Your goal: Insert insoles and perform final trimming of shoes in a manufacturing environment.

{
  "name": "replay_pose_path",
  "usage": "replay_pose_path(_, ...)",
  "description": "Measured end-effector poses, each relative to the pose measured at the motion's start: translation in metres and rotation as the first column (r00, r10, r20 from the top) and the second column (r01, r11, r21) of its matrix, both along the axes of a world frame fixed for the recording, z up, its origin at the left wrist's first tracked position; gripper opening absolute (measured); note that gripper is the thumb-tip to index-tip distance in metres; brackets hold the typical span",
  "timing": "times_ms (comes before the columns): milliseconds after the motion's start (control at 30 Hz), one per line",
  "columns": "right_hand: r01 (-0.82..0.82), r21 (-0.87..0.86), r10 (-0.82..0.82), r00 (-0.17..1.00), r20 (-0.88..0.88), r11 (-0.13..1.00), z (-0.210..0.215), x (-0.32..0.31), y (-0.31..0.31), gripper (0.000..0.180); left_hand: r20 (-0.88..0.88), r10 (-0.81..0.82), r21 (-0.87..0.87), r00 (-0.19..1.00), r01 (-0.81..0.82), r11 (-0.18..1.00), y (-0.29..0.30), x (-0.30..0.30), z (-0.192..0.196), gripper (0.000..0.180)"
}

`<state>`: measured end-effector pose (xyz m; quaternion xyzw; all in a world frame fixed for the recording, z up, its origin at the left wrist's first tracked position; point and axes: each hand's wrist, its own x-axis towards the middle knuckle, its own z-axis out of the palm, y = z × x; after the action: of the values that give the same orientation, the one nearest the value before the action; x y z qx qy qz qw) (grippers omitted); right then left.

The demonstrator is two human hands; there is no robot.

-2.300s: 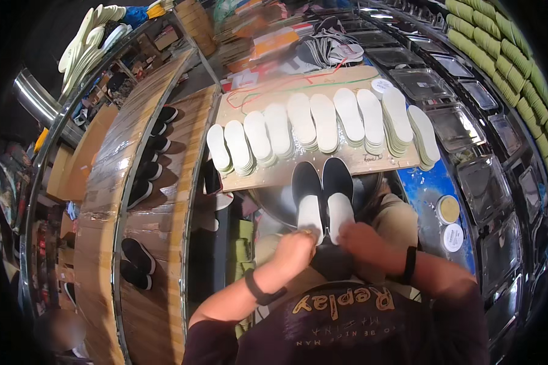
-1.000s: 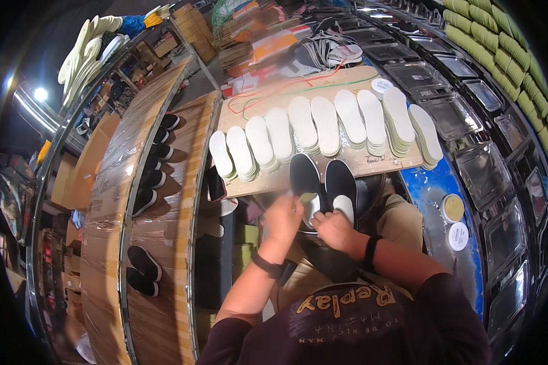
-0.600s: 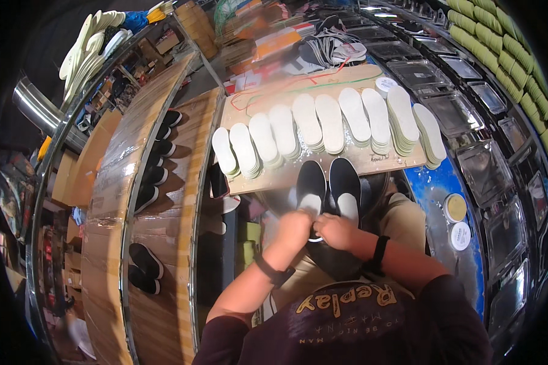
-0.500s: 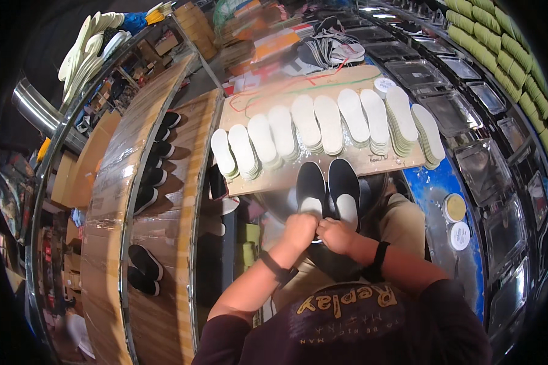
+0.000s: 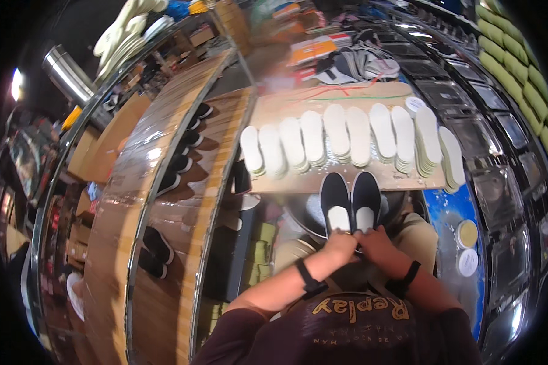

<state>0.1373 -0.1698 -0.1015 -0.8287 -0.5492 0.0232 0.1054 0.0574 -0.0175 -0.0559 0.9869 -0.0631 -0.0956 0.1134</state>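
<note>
Two black slip-on shoes with white insoles are held side by side over my lap, toes pointing away from me. My left hand (image 5: 341, 244) is closed at the heel of the left shoe (image 5: 335, 191). At the heel of the right shoe (image 5: 366, 193), my right hand (image 5: 375, 243) is closed too, its knuckles close to the other hand. The fingertips are partly hidden at the heels. Just beyond the toes, stacks of white insoles (image 5: 337, 129) stand in a row on a wooden board (image 5: 274, 184).
On the left is a plastic-wrapped shelf (image 5: 186, 267) with several black shoes (image 5: 159, 244). Two round tins (image 5: 467, 233) sit on a blue surface (image 5: 439, 210) at the right. Dark metal trays (image 5: 496, 191) line the far right. A bowl-like dark basin (image 5: 307, 216) lies below the shoes.
The whole view has shifted, so the board, shelf and shoes appear farther right. Both hands still grip the shoes at their heels, and the shoes remain paired.
</note>
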Motion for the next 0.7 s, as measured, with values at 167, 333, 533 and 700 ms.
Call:
replay_pose_path(167, 0.069, 0.147, -0.049, 0.99, -0.136, 0.987, 0.059, -0.001, -0.012, 0.015, 0.12, 0.064, -0.112, 0.991, -0.051, 0.992, 0.001, -0.004, -0.008, 0.051)
replay_pose_path(333, 0.228, 0.715, -0.201, 0.972, -0.124, 0.661, 0.112, 0.005, -0.045, 0.012, 0.382, -0.008, -0.313, 0.924, 0.138, 0.94, 0.023, -0.023, 0.08, 0.051)
replay_pose_path(533, 0.516, 0.499, -0.494, 0.849, -0.189, 0.696, 0.077, 0.021, -0.112, 0.016, 0.696, -0.092, 0.121, 0.712, 0.011, 0.993, 0.134, 0.014, 0.204, 0.045)
replay_pose_path(700, 0.525, 0.42, -0.478, 0.851, -0.22, 0.741, 0.063, -0.007, -0.118, 0.009, 0.889, -0.007, 0.317, 0.457, -0.606, 0.73, 0.301, 0.063, 0.305, 0.037)
